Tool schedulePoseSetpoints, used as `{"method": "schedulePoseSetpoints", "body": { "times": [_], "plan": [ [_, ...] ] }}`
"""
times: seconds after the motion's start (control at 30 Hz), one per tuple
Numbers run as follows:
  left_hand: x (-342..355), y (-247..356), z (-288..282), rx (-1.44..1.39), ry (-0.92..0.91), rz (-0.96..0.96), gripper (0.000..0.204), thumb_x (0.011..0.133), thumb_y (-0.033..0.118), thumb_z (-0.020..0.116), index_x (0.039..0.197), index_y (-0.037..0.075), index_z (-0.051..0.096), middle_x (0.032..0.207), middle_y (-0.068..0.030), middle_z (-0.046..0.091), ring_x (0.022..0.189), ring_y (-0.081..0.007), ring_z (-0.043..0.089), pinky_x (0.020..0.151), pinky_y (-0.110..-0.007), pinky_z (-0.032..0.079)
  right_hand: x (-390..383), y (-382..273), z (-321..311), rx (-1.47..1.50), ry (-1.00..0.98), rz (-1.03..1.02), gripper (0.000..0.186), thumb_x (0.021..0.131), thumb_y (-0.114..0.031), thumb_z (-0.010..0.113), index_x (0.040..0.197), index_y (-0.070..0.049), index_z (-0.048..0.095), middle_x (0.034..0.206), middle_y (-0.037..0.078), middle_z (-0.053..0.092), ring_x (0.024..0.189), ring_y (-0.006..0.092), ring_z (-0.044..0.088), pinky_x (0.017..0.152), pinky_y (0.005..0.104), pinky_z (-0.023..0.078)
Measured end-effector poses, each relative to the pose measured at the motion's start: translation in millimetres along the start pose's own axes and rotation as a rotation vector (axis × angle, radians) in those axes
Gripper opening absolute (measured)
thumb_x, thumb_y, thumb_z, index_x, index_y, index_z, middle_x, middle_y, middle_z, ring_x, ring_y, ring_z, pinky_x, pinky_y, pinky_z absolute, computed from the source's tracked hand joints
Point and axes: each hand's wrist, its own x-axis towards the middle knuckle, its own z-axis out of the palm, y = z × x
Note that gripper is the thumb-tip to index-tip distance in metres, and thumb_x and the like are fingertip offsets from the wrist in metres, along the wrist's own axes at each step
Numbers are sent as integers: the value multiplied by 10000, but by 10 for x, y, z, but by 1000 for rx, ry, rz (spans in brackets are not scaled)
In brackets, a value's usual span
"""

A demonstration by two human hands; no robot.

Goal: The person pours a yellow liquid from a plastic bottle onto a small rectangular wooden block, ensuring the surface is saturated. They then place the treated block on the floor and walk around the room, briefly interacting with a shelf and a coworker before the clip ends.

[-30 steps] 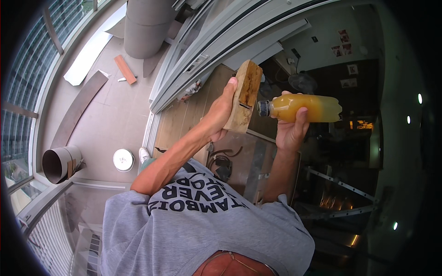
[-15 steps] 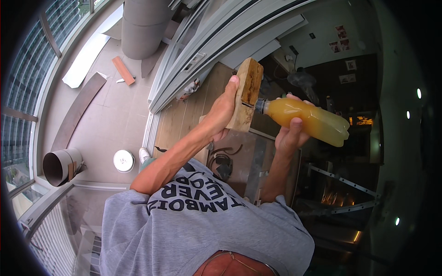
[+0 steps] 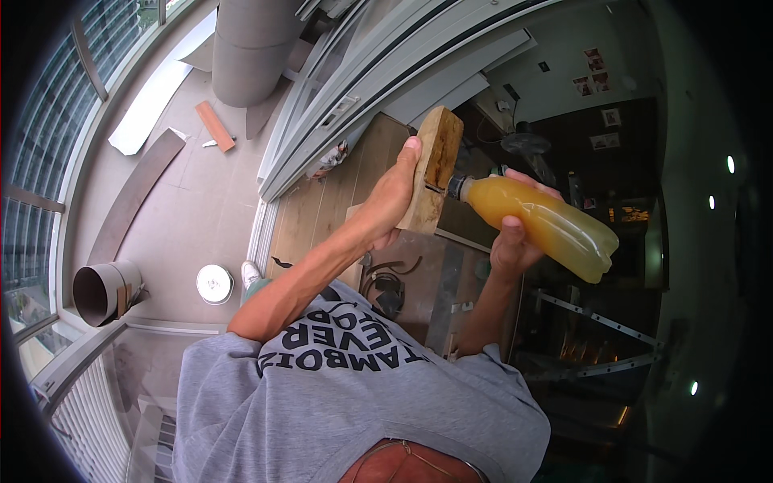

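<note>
Plainly, both hands were occupied, one on either side of a wooden block. The left hand gripped that block along its left edge, the thumb pressed near its upper end and most of the fingers hidden behind it. The right hand, to the right of the block, was wrapped around a clear plastic bottle of cloudy yellow liquid — thumb on the near side, fingers passing over the far side.

The bottle lay slanted in that grasp, its base pointing down and away from the block, its dark cap just beside the block's face, close to a dark slot; whether cap and wood touched could not be told.

Left of the block, well apart from it, a white round container and a reddish-brown board rested on the tiled floor. Farther left stood a short, wide tube. Below the block — nearer the body — came the person's grey shirt.
</note>
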Motion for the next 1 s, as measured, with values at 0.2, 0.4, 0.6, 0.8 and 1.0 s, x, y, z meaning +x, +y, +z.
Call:
{"method": "schedulePoseSetpoints", "body": {
  "times": [0.2, 0.4, 0.6, 0.8, 1.0],
  "plan": [
    [-9, 4, -46, 10, 4, 20, 761, 869, 673, 322, 1222, 16, 475, 941, -102, 561, 746, -142, 561, 586, -281, 486, -50, -28, -75, 17, -142, -47, 676, 759, -392, 731, 1162, 19, 376, 981, 218, 607, 847, 271, 624, 796, 341, 491],
    [-43, -6, 49, -25, 6, 54, 813, 847, 697, 366, 1252, -4, 444, 1012, -124, 550, 805, -165, 572, 627, -303, 502, -24, -134, -56, 115, -102, -14, 655, 745, -372, 749, 1141, -7, 376, 983, 227, 606, 842, 277, 627, 763, 352, 507],
    [-29, -45, 79, -104, 19, 107, 791, 866, 674, 355, 1265, -5, 432, 1049, -136, 548, 848, -173, 574, 669, -315, 510, -147, -203, -36, 139, -208, -14, 645, 729, -313, 774, 1133, -27, 361, 1016, 238, 589, 861, 285, 620, 760, 357, 510],
    [-105, -25, 106, -53, -3, 71, 785, 871, 665, 353, 1272, -6, 424, 1055, -143, 542, 858, -175, 573, 678, -305, 512, -133, -218, -69, 1, -199, -59, 613, 753, -325, 748, 1132, -21, 374, 1006, 243, 589, 855, 292, 623, 757, 364, 515],
    [-49, -102, 46, -21, 13, 95, 772, 873, 659, 359, 1263, -3, 436, 1037, -136, 545, 828, -166, 576, 656, -300, 511, -192, -259, -90, 22, -229, -75, 618, 768, -352, 730, 1134, -2, 376, 991, 247, 592, 828, 288, 624, 744, 357, 513]
  ]
}}
